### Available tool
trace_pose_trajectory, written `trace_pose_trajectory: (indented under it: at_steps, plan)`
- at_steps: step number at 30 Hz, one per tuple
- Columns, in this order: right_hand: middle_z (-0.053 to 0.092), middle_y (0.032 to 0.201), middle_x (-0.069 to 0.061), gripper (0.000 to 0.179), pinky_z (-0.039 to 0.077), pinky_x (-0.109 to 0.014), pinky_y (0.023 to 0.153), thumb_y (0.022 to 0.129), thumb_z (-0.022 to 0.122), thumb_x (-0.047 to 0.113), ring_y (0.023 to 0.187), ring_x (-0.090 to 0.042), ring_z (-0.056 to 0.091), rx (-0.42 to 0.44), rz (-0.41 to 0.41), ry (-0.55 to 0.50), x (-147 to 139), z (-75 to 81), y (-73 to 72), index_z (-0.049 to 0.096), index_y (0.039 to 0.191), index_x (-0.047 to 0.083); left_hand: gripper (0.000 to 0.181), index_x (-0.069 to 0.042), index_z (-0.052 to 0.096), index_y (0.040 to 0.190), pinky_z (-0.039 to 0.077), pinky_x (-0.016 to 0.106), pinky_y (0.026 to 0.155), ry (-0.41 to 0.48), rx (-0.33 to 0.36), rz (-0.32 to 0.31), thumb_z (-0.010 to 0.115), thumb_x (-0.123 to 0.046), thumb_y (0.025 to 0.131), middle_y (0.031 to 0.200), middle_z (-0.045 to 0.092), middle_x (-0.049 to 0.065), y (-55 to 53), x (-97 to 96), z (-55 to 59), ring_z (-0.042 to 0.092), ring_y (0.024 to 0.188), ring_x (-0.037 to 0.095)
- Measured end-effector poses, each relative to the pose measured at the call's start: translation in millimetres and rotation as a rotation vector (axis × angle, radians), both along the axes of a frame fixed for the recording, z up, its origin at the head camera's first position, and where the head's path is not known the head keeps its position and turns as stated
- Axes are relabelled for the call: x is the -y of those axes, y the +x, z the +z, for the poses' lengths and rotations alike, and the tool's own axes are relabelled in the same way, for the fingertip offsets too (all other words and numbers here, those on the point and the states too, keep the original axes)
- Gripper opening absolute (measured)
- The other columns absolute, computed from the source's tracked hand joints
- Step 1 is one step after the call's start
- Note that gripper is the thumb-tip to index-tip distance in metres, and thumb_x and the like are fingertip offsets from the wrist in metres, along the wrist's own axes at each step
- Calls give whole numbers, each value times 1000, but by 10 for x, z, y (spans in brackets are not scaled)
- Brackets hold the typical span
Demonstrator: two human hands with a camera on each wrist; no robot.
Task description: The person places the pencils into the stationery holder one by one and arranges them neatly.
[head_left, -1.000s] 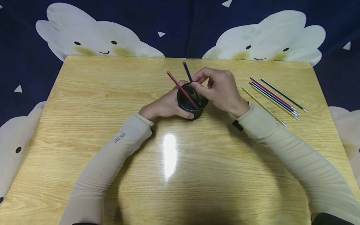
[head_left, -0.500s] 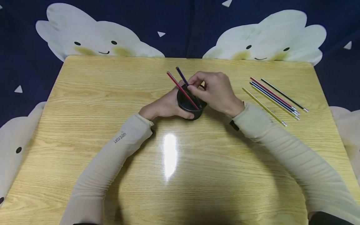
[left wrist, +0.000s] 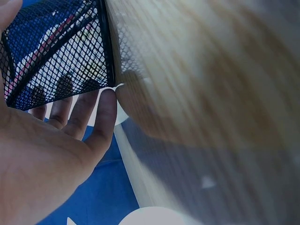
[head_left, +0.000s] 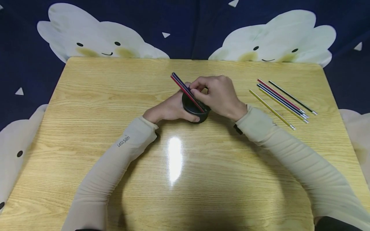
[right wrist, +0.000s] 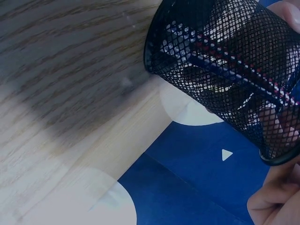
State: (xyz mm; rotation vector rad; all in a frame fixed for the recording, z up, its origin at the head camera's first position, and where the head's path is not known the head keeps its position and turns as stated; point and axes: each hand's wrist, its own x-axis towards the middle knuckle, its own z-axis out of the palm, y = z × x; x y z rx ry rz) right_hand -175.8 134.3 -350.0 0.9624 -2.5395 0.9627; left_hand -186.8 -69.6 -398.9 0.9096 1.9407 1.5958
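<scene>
A black mesh pencil cup (head_left: 188,106) stands upright near the table's middle. My left hand (head_left: 170,107) grips it from the left, thumb in front and fingers around the far side, as the left wrist view also shows. A red pencil (head_left: 185,88) leans in the cup toward the upper left. Alongside it slants a dark blue pencil (head_left: 178,78), which my right hand (head_left: 218,94) pinches between thumb and fingers above the rim. Through the mesh in the right wrist view, both pencils' lower parts show inside the cup (right wrist: 225,56).
On the table's right lie several loose pencils: a yellow pencil (head_left: 271,109) apart, a red pencil (head_left: 278,94), a black pencil (head_left: 292,97), and dark blue and yellow ones between. A navy cloth with white clouds (head_left: 101,41) lies beyond the wooden table (head_left: 115,77).
My right hand has moved slightly left and down with the dark blue pencil, whose top has swung left to lie alongside the red one. My left hand and the cup have stayed put.
</scene>
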Motion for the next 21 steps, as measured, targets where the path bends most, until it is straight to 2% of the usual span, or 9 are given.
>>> trace_pose_trajectory:
  at_steps: [3, 7, 15, 21]
  plan:
    - [80, 84, -4, 9, 41, -35, 55, 97, 80, 12, 61, -15, 63, -8, -2, -3, -5, 2, 5, 85, 100, 5, 85, 1, 48, 148, 41, 31, 114, -26, -7, 22, 95, -2, 77, 148, 42, 13, 9, 0, 6, 54, 128, 23]
    - [79, 85, -4, 8, 41, -33, 57, 98, 80, 11, 62, -15, 62, -9, -1, -17, -24, 11, 22, 85, 101, 5, 85, -2, 48, 148, 39, 32, 116, -48, -5, 35, 95, -3, 78, 149, 38, 14, 13, 0, 5, 51, 130, 22]
    - [76, 84, -4, 3, 41, -23, 63, 97, 81, 7, 69, -16, 61, -55, -8, -74, -192, 93, 82, 83, 97, 4, 97, -4, 43, 155, 37, 35, 118, -97, -16, 62, 98, -8, 76, 153, 39, 12, 17, -3, 22, 48, 136, 24]
    - [74, 82, -3, 4, 39, -22, 63, 97, 79, 5, 67, -12, 56, -46, -41, -46, -413, 169, 140, 83, 95, 6, 104, -4, 39, 160, 35, 35, 120, -120, -34, 80, 99, -9, 75, 155, 38, 12, 20, 2, 25, 47, 137, 23]
